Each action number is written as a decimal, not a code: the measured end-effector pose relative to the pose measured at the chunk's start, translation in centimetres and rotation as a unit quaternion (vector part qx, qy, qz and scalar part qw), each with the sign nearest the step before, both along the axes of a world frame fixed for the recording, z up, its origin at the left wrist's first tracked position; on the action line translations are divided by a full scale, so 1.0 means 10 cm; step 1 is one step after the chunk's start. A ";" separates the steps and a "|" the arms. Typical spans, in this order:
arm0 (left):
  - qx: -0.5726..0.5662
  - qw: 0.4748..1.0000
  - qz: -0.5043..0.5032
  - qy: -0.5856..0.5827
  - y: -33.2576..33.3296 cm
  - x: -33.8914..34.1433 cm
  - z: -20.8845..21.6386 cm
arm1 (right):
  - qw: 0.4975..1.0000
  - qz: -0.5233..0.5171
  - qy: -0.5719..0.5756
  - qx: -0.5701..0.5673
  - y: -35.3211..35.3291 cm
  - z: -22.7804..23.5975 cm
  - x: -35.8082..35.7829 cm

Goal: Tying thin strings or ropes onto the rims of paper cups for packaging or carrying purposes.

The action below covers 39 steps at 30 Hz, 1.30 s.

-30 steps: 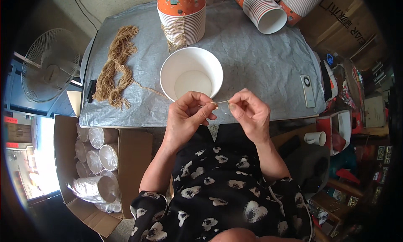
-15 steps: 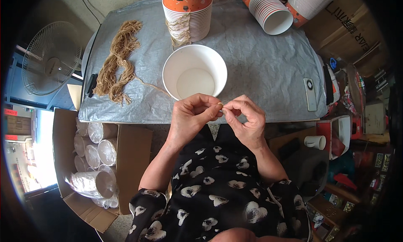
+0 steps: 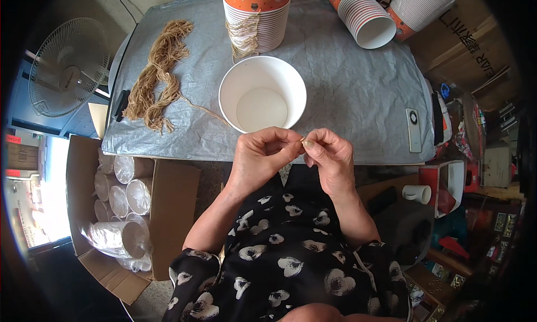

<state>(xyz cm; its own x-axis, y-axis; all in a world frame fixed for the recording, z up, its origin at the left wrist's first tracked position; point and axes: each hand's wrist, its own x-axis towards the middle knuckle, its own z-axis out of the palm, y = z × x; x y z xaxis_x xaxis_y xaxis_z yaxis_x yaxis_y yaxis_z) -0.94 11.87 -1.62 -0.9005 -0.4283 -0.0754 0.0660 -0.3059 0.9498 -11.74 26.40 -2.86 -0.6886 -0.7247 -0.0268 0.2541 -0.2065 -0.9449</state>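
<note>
My left hand [image 3: 258,157] and my right hand [image 3: 334,161] meet at the table's near edge, thumbs and fingertips pinched together. Between them shows a tiny bit of tan twine [image 3: 303,140], mostly covered by the fingers. Just beyond my hands is a white paper bucket [image 3: 291,90], its open mouth tilted toward me, with nothing inside. A strand of twine [image 3: 204,109] runs from a loose tan twine bundle [image 3: 151,87] to the bucket's left side, where it passes out of sight behind the rim and my left hand.
Behind the bucket rises a stack of orange-and-white paper buckets [image 3: 271,32] with twine strands draped on it. More stacked buckets [image 3: 373,30] lie at the far right. A phone [image 3: 413,131] rests on the grey-covered table [image 3: 358,98]. A carton [image 3: 173,221] of wrapped cups and a fan [image 3: 70,67] are left.
My fingertips have drawn closer together, and the right thumb now presses over the twine. The whole view has shifted slightly; the bucket and bundle otherwise stay put.
</note>
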 end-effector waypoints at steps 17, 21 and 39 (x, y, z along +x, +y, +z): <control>0.021 0.999 -0.028 0.002 -0.03 0.04 0.05 | 0.999 -0.002 -0.052 -0.013 -0.03 -0.01 0.00; 0.027 0.999 -0.033 0.004 -0.05 0.04 0.00 | 0.994 0.019 -0.109 -0.013 -0.03 0.01 -0.04; -0.055 0.998 -0.022 -0.027 -0.09 0.10 -0.02 | 0.979 0.139 0.128 0.081 0.03 0.07 -0.22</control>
<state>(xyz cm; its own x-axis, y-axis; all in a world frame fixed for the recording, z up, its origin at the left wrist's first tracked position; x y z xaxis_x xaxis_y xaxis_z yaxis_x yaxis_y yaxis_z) 0.05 10.99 -1.82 -0.9143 -0.3970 -0.0800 0.0018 -0.2015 0.9795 -13.95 26.67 -2.19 -0.4645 -0.8855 -0.0092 0.0296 -0.0052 -0.9995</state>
